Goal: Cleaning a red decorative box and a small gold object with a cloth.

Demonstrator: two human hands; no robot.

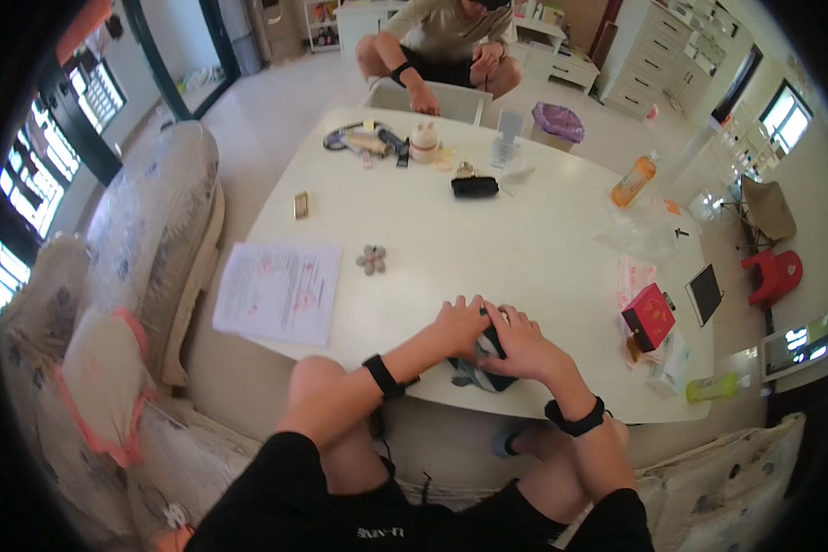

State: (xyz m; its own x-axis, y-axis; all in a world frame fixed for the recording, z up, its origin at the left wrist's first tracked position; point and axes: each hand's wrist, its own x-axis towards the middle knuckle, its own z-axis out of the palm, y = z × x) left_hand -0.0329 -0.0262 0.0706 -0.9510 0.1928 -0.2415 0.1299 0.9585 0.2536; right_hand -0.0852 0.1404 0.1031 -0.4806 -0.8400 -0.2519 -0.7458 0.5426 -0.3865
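A soft fabric item (485, 378), dark with grey-white patches, lies at the table's near edge in front of me. It may be a pouch or a folded cloth; my hands cover much of it. My left hand (464, 330) grips its upper left side with bent fingers. From the right, my right hand (522, 346) holds the same item, thumb across its front. The fingertips of both hands nearly meet at the top, beside a small green spot. Beyond my left hand sits a grey flower-shaped object (371, 260).
Printed papers (279, 293) lie left on the white table (414, 228). To the right are a red box (648, 317), a black notebook (704, 294) and an orange bottle (634, 181). A black pouch (475, 187) lies farther back. Another person (441, 41) sits opposite, by a grey bin (393, 96).
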